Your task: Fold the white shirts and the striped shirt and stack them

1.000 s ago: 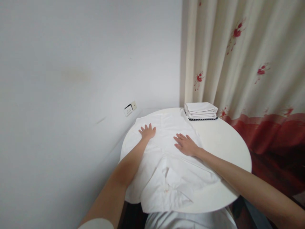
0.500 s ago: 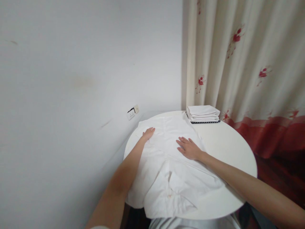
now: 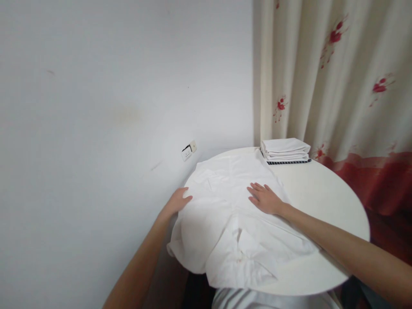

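A white shirt [image 3: 225,201] lies spread over the left half of a round white table [image 3: 325,201], its near part hanging over the table's front edge. My right hand [image 3: 265,198] rests flat on the shirt's middle, fingers stretched out. My left hand [image 3: 177,201] is at the shirt's left edge, by the table's rim, with the thumb on top of the cloth and the fingers hidden beneath or behind it.
A stack of folded white cloths [image 3: 285,149] on a dark-edged item sits at the table's far edge. A white wall with a socket [image 3: 188,149] is on the left. A cream curtain with red flowers [image 3: 337,86] hangs behind right.
My left hand slid from lying flat on the shirt's far left part back and outward to the shirt's left edge. The right hand stayed flat. The view shifted slightly left.
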Demonstrator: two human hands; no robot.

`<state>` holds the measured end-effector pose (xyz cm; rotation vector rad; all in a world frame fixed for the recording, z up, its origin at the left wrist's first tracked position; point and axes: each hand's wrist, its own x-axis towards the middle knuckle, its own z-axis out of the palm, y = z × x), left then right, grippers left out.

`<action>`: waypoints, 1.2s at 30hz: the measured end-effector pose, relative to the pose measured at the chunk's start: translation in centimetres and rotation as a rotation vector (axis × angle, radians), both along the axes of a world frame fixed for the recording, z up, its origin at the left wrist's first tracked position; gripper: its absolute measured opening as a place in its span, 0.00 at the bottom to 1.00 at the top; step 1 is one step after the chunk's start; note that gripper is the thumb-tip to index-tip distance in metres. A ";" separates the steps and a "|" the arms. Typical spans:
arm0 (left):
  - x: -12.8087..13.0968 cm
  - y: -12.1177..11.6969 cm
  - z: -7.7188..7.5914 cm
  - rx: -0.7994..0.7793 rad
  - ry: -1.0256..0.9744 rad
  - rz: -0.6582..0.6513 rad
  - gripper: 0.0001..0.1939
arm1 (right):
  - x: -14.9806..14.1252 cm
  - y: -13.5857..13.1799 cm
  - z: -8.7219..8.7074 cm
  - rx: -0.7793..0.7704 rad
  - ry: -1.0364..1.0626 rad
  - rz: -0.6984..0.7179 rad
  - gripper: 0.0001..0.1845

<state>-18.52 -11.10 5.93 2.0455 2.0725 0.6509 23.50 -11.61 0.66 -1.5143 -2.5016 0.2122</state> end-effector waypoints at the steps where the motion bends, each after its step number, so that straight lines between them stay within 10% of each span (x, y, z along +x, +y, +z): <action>1: -0.6 -0.8 -0.4 -0.009 0.019 0.020 0.30 | 0.0 0.0 0.0 0.005 0.000 -0.001 0.34; 10: -4.0 -4.0 -2.5 -0.054 -0.159 0.072 0.19 | -0.1 0.1 -0.3 0.023 -0.015 0.002 0.34; 18: -3.4 -6.2 -4.9 -0.175 -0.632 -0.095 0.26 | -0.1 0.1 -0.3 0.008 -0.013 0.007 0.34; 23: -3.7 -6.2 -5.3 -0.278 -0.575 -0.080 0.28 | -0.1 0.1 -0.2 0.004 -0.004 0.000 0.34; 29: -5.2 -4.5 -2.0 -0.079 0.021 0.106 0.14 | 0.0 0.0 0.0 0.001 0.003 0.000 0.33; 36: -2.4 -2.6 6.4 0.038 0.375 0.067 0.09 | -0.1 0.1 -0.3 0.001 0.004 0.000 0.33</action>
